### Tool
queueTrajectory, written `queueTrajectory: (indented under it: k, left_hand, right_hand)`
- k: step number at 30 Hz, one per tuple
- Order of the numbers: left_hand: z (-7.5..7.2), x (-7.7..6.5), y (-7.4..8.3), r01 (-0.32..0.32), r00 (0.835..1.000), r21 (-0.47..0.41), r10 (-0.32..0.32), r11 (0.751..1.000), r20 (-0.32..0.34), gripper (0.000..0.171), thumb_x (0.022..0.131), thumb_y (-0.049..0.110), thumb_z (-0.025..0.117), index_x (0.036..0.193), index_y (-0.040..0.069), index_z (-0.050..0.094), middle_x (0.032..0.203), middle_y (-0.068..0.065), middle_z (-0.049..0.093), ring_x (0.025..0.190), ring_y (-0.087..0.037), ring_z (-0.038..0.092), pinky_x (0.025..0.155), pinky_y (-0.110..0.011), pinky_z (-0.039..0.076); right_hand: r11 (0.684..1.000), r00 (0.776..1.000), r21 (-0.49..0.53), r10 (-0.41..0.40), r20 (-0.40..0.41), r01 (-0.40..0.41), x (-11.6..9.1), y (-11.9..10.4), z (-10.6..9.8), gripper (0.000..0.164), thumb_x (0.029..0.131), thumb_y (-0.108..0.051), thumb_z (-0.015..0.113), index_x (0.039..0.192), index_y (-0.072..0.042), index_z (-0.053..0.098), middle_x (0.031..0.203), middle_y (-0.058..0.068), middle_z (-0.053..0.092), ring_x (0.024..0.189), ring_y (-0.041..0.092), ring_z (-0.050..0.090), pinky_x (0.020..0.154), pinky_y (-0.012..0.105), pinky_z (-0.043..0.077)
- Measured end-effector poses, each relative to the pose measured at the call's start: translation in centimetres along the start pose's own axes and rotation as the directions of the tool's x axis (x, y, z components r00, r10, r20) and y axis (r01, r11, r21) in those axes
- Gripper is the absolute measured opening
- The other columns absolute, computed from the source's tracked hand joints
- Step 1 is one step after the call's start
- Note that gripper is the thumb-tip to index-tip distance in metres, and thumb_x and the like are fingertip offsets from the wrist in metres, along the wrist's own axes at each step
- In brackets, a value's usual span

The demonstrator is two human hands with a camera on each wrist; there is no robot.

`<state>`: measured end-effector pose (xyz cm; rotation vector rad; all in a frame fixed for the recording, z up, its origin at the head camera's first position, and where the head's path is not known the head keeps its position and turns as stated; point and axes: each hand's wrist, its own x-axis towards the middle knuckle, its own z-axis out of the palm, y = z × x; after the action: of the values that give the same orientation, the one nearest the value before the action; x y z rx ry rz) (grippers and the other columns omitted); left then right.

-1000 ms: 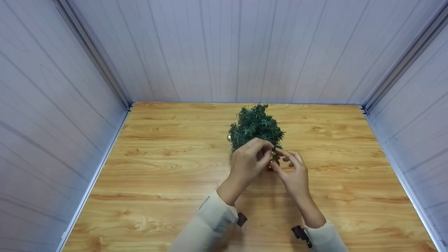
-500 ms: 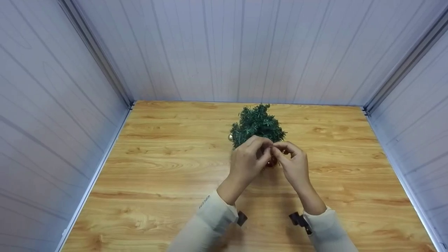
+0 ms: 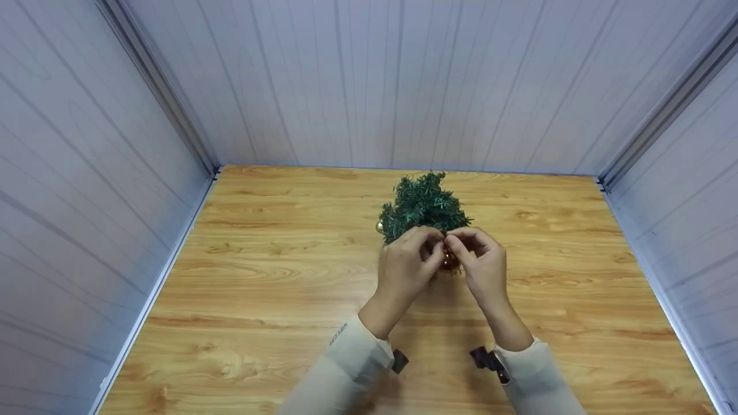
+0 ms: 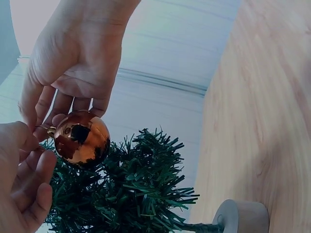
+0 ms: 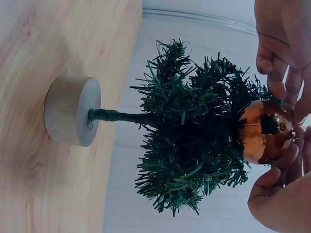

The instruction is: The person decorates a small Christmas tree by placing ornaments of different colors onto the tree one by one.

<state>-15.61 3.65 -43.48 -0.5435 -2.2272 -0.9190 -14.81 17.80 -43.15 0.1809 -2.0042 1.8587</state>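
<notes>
A shiny copper Christmas bauble [image 5: 265, 133] hangs at the upper front of a small artificial Christmas tree [image 3: 424, 204]. Both hands meet at the bauble's cap [image 4: 50, 131], where a thin hanging string shows. My left hand [image 3: 403, 262] pinches the string between thumb and index finger. From the other side my right hand [image 3: 484, 265] pinches by the same spot, its thumb and index finger brought together. Whether the string is looped over a twig is hidden by the fingers. A round pale wooden base [image 5: 73, 110] holds the tree upright.
A gold bauble [image 3: 379, 226] hangs on the tree's left side. The wood-grain table [image 3: 277, 276] is bounded by pale panel walls [image 3: 369, 86] at the back and both sides. Each wrist carries a small black camera [image 3: 399, 361].
My right thumb and index finger have come off the bauble's side and closed together beside the left fingertips. The bauble sits slightly higher. My left hand has hardly moved.
</notes>
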Motion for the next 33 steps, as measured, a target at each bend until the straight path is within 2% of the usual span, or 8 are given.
queueTrajectory:
  k: [8,11,17,22,28,33]
  left_hand:
    - [0.1,0.6,0.0,0.048,0.998,0.037,-0.047,0.998,-0.029,0.005,0.087,0.014,0.067,0.086,0.019,0.070,0.076,0.008,0.065,0.062,-0.001,0.057,0.053,-0.016,0.044]
    - [0.2,0.7,-0.1,0.058,0.997,0.055,-0.056,0.997,-0.048,0.004,0.088,0.015,0.066,0.086,0.018,0.070,0.077,0.008,0.066,0.062,-0.002,0.059,0.052,-0.016,0.046]
    - [0.7,0.7,-0.1,0.051,0.993,0.115,-0.039,0.992,-0.108,0.005,0.087,0.018,0.067,0.086,0.016,0.071,0.079,0.006,0.069,0.063,-0.004,0.063,0.050,-0.018,0.048]
    - [1.0,0.8,-0.2,0.031,0.985,0.207,0.005,0.978,-0.171,0.004,0.084,0.018,0.070,0.086,0.016,0.074,0.080,0.006,0.072,0.061,-0.006,0.066,0.046,-0.019,0.047]
    - [1.5,0.7,-0.4,0.007,0.971,0.309,0.068,0.951,-0.230,0.004,0.083,0.017,0.073,0.086,0.016,0.074,0.079,0.005,0.073,0.052,-0.006,0.063,0.044,-0.020,0.046]
    - [1.9,0.6,-0.6,0.018,0.971,0.322,0.061,0.946,-0.233,0.004,0.083,0.018,0.073,0.087,0.017,0.074,0.081,0.006,0.073,0.049,-0.006,0.061,0.044,-0.021,0.047]
  right_hand:
    - [1.000,1.000,-0.025,0.019,-0.016,-0.020,0.4,0.6,0.0,0.012,0.089,-0.006,0.071,0.093,0.005,0.070,0.079,-0.004,0.067,0.065,0.011,0.057,0.059,0.021,0.046]
    - [0.999,0.999,-0.032,0.035,-0.020,-0.035,0.5,0.2,0.1,0.010,0.090,-0.003,0.069,0.094,0.007,0.069,0.080,-0.004,0.066,0.066,0.011,0.057,0.059,0.021,0.045]
    - [0.998,0.999,-0.041,0.036,-0.027,-0.037,0.3,-2.4,0.7,0.011,0.090,0.002,0.067,0.093,0.012,0.066,0.079,-0.005,0.065,0.065,0.009,0.054,0.058,0.019,0.043]
    - [0.995,0.997,-0.080,0.061,-0.053,-0.065,0.7,-2.3,0.9,0.010,0.089,0.001,0.067,0.095,0.010,0.068,0.080,-0.001,0.066,0.066,0.010,0.054,0.060,0.019,0.043]
    - [0.990,0.992,-0.086,0.106,-0.074,-0.112,1.6,0.4,1.0,0.013,0.089,-0.003,0.070,0.098,0.006,0.070,0.085,0.003,0.068,0.069,0.012,0.055,0.061,0.019,0.045]
    - [0.988,0.990,-0.095,0.114,-0.084,-0.122,1.9,1.6,1.0,0.013,0.089,-0.008,0.072,0.097,0.002,0.072,0.085,0.001,0.068,0.069,0.011,0.056,0.061,0.019,0.045]
